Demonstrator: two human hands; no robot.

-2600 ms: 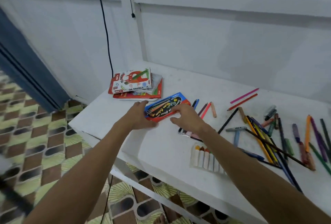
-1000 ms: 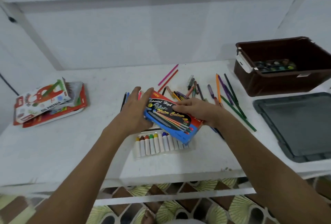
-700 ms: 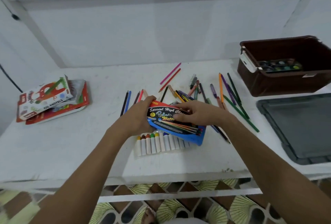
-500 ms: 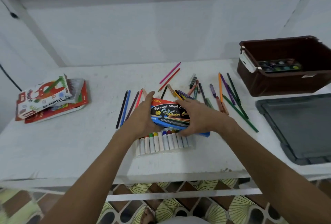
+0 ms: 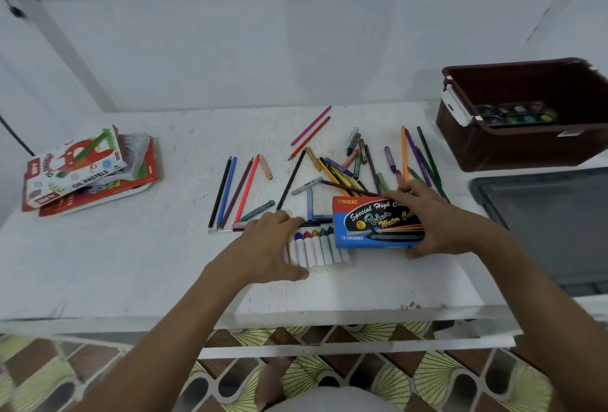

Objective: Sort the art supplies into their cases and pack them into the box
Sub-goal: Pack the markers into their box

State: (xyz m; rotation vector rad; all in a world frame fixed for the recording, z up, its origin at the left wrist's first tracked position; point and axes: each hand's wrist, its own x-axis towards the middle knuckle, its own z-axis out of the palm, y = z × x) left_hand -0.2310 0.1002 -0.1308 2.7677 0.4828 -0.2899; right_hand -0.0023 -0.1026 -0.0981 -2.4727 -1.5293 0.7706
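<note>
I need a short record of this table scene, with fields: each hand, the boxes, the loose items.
left hand: open, over the row of crayons
right hand: holds the blue pen box
oil pastels box: on a stack at the table's left end
brown box: open, paint set inside
pencils: scattered loose mid-table
dark lid: flat, right side
</note>
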